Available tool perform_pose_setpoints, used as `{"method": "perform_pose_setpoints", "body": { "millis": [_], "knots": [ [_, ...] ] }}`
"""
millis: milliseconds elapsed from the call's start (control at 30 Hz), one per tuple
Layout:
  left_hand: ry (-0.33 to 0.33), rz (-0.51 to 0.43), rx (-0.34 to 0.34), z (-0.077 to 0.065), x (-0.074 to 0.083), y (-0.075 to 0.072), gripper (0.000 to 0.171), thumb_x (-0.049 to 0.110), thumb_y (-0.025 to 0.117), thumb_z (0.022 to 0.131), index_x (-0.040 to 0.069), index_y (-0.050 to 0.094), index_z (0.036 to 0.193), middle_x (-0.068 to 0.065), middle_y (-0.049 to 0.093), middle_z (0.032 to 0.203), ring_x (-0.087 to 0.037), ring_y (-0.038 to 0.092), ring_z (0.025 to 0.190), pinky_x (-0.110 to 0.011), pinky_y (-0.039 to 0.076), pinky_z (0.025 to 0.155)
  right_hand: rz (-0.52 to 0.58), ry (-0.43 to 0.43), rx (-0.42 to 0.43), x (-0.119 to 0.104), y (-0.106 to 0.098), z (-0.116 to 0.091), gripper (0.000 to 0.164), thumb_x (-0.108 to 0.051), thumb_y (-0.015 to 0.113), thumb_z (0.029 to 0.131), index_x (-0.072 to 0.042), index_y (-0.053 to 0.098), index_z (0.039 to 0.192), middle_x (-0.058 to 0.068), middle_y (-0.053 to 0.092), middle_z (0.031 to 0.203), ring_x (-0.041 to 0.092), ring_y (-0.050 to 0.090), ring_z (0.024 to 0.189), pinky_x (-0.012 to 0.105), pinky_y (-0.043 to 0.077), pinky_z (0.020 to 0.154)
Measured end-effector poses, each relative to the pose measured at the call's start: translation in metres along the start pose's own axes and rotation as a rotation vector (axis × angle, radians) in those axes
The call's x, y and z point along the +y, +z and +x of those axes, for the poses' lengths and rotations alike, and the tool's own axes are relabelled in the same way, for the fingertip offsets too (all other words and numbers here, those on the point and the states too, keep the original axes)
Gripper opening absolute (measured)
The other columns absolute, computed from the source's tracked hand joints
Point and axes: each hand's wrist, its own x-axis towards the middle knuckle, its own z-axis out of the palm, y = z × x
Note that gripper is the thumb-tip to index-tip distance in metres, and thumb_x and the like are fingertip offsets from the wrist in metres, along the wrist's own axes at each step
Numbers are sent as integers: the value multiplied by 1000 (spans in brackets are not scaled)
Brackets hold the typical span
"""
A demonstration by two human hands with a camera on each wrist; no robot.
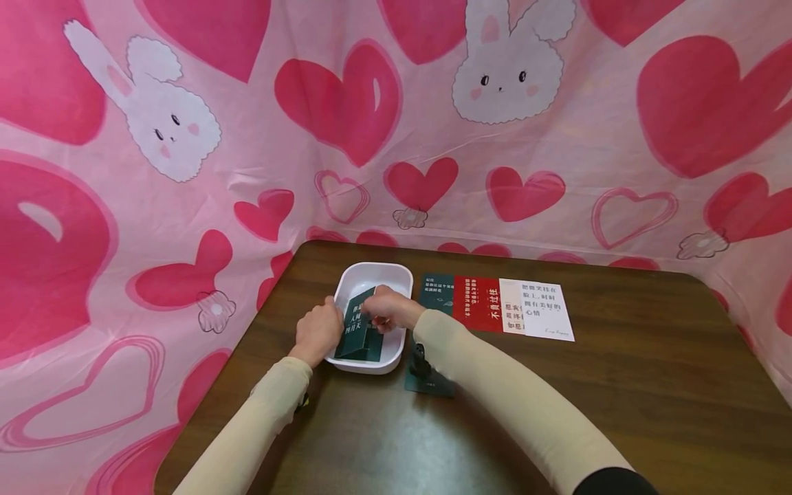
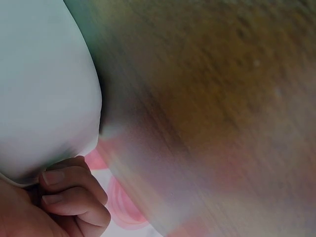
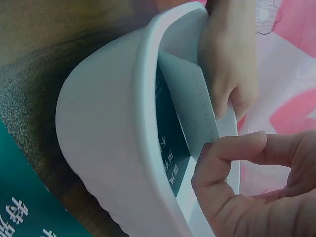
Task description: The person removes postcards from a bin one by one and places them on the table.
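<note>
A white plastic basin [image 1: 405,275] stands on the table, and my left hand [image 1: 320,330] grips its left rim. Curled fingers of that hand show against the basin's wall in the left wrist view. My right hand [image 1: 394,309] reaches over the basin and pinches a dark green card [image 1: 355,326] between thumb and forefinger. This card leans tilted inside the basin, white Chinese characters facing up; its pale back [image 3: 190,94] shows in the right wrist view. Beneath it another dark green card [image 1: 374,349] lies flat, partly covered.
Right of the basin lie overlapping cards: dark green [image 1: 436,289], red [image 1: 476,306], cream [image 1: 512,317] and white [image 1: 547,309]. Another green card [image 1: 430,385] lies partly under my right forearm. A pink heart-patterned cloth [image 1: 445,144] hangs behind the brown table [image 1: 650,357] and on its left.
</note>
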Motion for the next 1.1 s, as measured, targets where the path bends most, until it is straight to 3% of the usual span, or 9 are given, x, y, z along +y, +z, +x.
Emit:
{"method": "perform_pose_setpoints", "body": {
  "millis": [133,267,467,700,1100],
  "knots": [
    [-2,5,1,2,0,0,40,26,59,107,-4,52,132,-15,65,89,-28,66,70,-49,64,72,-47,-48,26,1,2,0,12,-7,60,101,0,51,96,8,50,66,18,46,52,26,44,49],
    [-5,11,-2,3,2,0,38,26,59,107,-4,52,129,-16,63,85,-29,65,69,-49,64,69,-66,-95,48,3,3,1,18,-3,60,100,-3,56,83,6,49,61,17,45,48,26,44,48],
    [-16,10,-11,3,4,-1,37,26,59,107,-4,52,128,-16,62,85,-28,65,68,-48,64,69,-91,-113,91,5,3,1,9,-3,63,101,1,63,93,7,50,63,16,46,50,25,46,48],
    [-20,15,-16,2,6,-1,39,26,59,107,-4,52,131,-18,65,91,-30,66,73,-51,63,73,-144,-133,166,8,2,-3,11,-5,67,100,5,72,98,7,52,63,16,48,50,25,45,47],
    [-8,13,10,1,2,0,44,27,59,107,-5,52,137,-21,68,99,-32,68,77,-53,63,76,-218,-179,235,12,-5,-4,13,-13,74,99,-1,80,96,9,64,67,15,51,53,24,42,47]
  ]
}}
